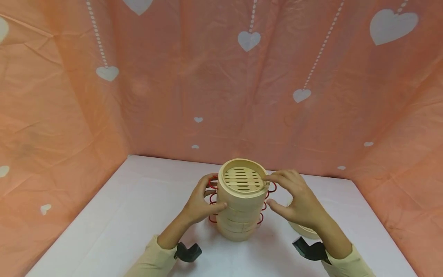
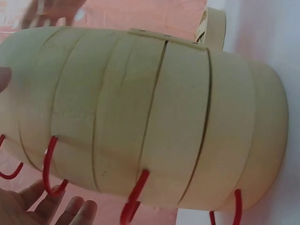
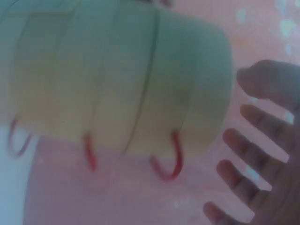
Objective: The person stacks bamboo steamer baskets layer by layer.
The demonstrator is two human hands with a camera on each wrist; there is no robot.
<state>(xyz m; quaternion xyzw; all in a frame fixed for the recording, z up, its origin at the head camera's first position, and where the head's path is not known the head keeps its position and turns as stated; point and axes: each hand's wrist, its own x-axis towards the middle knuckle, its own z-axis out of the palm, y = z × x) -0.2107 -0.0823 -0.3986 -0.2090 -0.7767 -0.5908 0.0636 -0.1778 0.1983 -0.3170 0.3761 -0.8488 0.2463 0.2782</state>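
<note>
A tall stack of bamboo steamer baskets (image 1: 240,211) stands upright on the white table. Its top tier (image 1: 243,180) is uncovered and shows a slatted floor. Red loop handles (image 2: 136,197) stick out on both sides. My left hand (image 1: 204,200) is at the stack's upper left, its thumb over the front wall and its fingers beside the loops. My right hand (image 1: 299,198) is at the upper right, fingers spread; in the right wrist view, the fingers (image 3: 255,147) stand apart from the wall. Neither hand is curled round the stack.
Another round bamboo piece (image 1: 304,231) lies on the table (image 1: 152,192), partly hidden behind my right forearm. A pink-orange cloth (image 1: 207,77) with white hearts encloses the back and sides. A black strap mount (image 1: 188,252) sits at my left wrist.
</note>
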